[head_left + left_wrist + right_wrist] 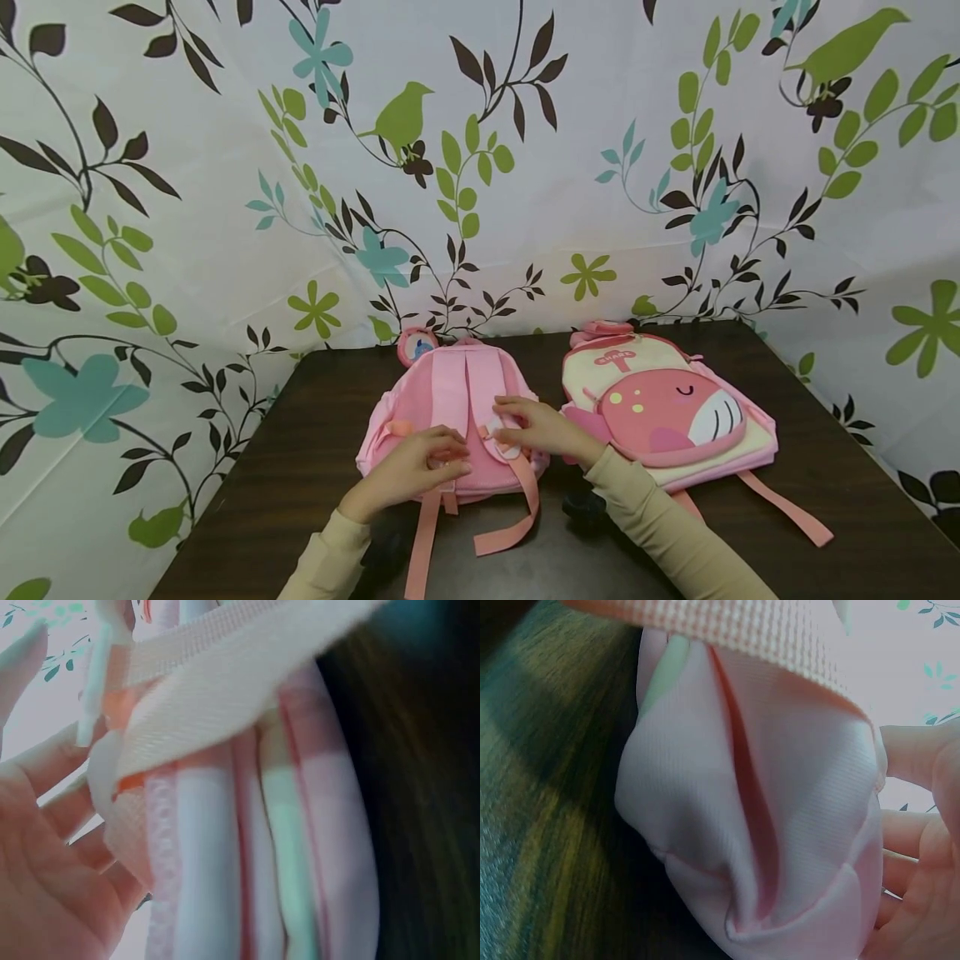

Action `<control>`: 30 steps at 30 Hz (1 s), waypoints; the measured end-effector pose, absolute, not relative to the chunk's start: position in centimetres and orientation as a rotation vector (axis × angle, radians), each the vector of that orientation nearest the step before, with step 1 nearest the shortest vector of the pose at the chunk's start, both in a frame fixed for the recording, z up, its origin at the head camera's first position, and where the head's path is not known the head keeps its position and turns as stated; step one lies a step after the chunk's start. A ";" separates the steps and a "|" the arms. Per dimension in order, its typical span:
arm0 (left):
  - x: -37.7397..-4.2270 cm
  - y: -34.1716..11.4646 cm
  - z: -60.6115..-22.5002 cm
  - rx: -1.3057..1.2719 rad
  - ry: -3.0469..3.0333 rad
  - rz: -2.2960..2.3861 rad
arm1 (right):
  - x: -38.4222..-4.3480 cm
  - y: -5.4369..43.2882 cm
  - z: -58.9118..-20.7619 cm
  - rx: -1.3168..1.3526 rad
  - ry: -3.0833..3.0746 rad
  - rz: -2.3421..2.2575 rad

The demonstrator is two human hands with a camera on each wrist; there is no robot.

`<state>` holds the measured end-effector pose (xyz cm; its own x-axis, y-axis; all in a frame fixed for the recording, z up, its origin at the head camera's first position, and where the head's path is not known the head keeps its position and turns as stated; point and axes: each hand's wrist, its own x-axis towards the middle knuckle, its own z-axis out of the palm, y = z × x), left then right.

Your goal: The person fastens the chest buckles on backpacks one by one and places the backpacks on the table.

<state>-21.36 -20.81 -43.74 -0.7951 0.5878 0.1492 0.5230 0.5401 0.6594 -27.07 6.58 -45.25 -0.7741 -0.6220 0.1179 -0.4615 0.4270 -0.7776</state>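
A pink backpack [405,400] lies on the table with its shoulder straps facing up. Over the lower end of its left strap is my left hand [411,468], fingers loosely bent. In the left wrist view, the fingers of that hand [56,855] reach behind the peach webbing [202,712] and its buckle, the thumb standing apart. My right hand [546,425] is at the right strap [489,392], with thumb and fingers spread about the white buckle piece. Its fingertips pass behind the bag's edge in the right wrist view, so their contact is hidden.
A second backpack [675,408], cream and pink with a whale front pocket, lies to the right, partly behind my right forearm. Loose webbing ends [504,543] hang toward the front of the dark wooden table [285,500]. A patterned cloth [480,183] hangs behind the table.
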 end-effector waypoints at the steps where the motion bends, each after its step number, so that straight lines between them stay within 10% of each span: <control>1: -21.3 -20.8 -43.6 0.982 2.676 1.071 | -27.0 6.6 -45.2 -0.954 2.488 -1.269; 30: -20.5 -22.3 -42.0 0.949 2.584 0.935 | -27.1 6.4 -45.5 -0.958 2.514 -1.298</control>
<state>-20.54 -22.32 -42.00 -0.7626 0.6469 0.0010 0.4978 0.5859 0.6395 -27.08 6.35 -45.50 -0.7834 -0.6038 0.1475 -0.4699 0.4200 -0.7764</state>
